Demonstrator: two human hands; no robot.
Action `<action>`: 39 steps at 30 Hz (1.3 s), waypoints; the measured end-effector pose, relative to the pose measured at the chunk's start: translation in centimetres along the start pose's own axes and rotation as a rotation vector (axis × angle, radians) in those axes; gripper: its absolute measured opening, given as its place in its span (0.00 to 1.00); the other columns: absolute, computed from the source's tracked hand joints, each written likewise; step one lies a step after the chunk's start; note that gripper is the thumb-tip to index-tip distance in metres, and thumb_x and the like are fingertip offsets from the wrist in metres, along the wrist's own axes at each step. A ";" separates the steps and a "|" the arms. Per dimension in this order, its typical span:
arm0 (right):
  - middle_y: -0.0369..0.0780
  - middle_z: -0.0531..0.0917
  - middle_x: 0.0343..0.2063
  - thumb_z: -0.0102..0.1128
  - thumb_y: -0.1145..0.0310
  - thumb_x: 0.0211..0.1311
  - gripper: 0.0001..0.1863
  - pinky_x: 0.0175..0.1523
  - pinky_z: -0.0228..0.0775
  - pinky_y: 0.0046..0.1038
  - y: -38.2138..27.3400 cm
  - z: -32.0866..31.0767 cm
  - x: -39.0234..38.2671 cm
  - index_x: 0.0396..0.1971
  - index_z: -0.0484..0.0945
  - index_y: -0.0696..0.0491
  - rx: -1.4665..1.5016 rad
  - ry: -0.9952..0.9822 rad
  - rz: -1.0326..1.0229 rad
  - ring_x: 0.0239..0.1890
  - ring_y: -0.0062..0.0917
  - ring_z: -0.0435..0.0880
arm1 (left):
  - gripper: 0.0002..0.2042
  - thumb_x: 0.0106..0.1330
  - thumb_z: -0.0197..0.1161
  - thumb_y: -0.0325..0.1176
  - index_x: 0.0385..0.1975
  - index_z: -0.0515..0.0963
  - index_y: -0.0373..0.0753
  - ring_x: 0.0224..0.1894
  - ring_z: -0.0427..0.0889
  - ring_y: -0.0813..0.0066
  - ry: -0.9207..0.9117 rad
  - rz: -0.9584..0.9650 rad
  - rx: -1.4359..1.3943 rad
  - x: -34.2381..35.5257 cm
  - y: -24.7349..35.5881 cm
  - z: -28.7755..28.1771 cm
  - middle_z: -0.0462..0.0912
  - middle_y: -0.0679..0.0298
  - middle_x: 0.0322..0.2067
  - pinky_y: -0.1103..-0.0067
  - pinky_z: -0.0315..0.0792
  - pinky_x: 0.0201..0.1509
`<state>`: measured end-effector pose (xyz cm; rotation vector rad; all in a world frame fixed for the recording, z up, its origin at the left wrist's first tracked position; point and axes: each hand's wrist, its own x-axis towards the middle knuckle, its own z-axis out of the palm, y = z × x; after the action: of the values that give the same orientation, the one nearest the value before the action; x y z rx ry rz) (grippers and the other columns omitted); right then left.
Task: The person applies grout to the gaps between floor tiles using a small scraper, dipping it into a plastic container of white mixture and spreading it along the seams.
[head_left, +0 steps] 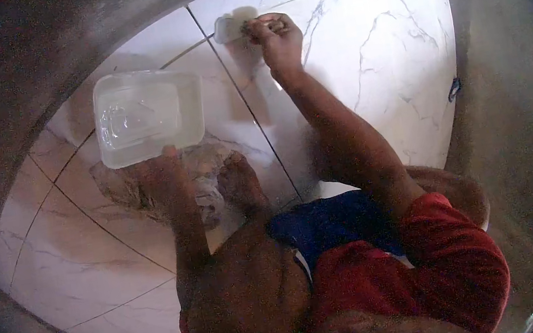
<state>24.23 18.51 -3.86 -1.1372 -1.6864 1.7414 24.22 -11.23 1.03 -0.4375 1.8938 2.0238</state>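
My left hand grips the near rim of a translucent white plastic container, rectangular with rounded corners. The container is tilted so that its inside faces me; shiny highlights show on the left part of its bottom. Farther off and to the right, my right hand is stretched out, fingers curled and pinched together. At its fingertips is a small whitish object, too blurred to name, close to the tiles. A crumpled, greyish patterned cloth lies below the container, beside my foot.
White marble-patterned tiles with dark joints spread around me. A grey band borders them on the right, with a small dark-blue item at its edge. My bent legs and blue shorts fill the lower middle.
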 end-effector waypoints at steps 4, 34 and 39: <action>0.43 0.84 0.31 0.67 0.76 0.58 0.09 0.38 0.79 0.25 -1.9 1.1 -0.9 0.35 0.76 0.61 0.032 -0.002 0.033 0.31 0.25 0.84 | 0.34 0.63 0.65 0.32 0.68 0.57 0.37 0.65 0.67 0.57 -0.022 0.105 -0.080 0.2 -0.5 -0.5 0.66 0.53 0.64 0.63 0.62 0.70; 0.42 0.84 0.31 0.69 0.74 0.59 0.11 0.37 0.76 0.24 0.5 -1.1 -0.4 0.38 0.76 0.60 -0.048 0.057 0.003 0.30 0.22 0.82 | 0.32 0.63 0.63 0.28 0.67 0.58 0.36 0.65 0.67 0.59 0.032 -0.001 0.114 0.8 -2.1 -0.9 0.68 0.54 0.62 0.64 0.63 0.70; 0.43 0.87 0.37 0.68 0.68 0.62 0.12 0.48 0.78 0.25 -3.5 -2.9 1.2 0.39 0.78 0.58 -0.291 -0.097 -0.250 0.40 0.24 0.86 | 0.33 0.62 0.65 0.30 0.66 0.59 0.35 0.64 0.69 0.60 -0.012 0.064 -0.083 0.8 -1.9 -1.8 0.68 0.53 0.62 0.63 0.65 0.68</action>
<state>25.16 21.66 -0.53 -0.9207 -2.0933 1.4516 24.34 -12.91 -1.13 -0.3892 1.8440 2.1473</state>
